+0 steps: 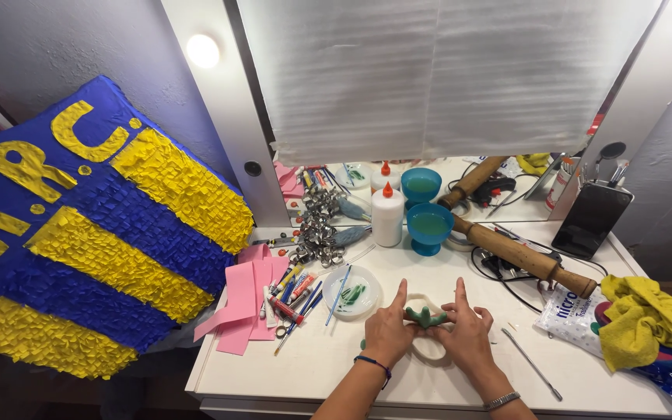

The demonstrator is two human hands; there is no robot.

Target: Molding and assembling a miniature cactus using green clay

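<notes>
Sitting btwn left hand (386, 330) & right hand (468, 334): green clay figure (426, 316).

This looks like a home craft corner set up at a white vanity table (305, 365) with a bulb-lit mirror (445, 78) covered by plastic sheeting. Craft supplies crowd the top: a white glue bottle with an orange tip (387, 216), small paint tubes (293, 292), pink paper strips (244, 303) and a wooden rolling pin (524, 257). A large blue and yellow fringed paper piñata (79, 233) stands beside it.
</notes>
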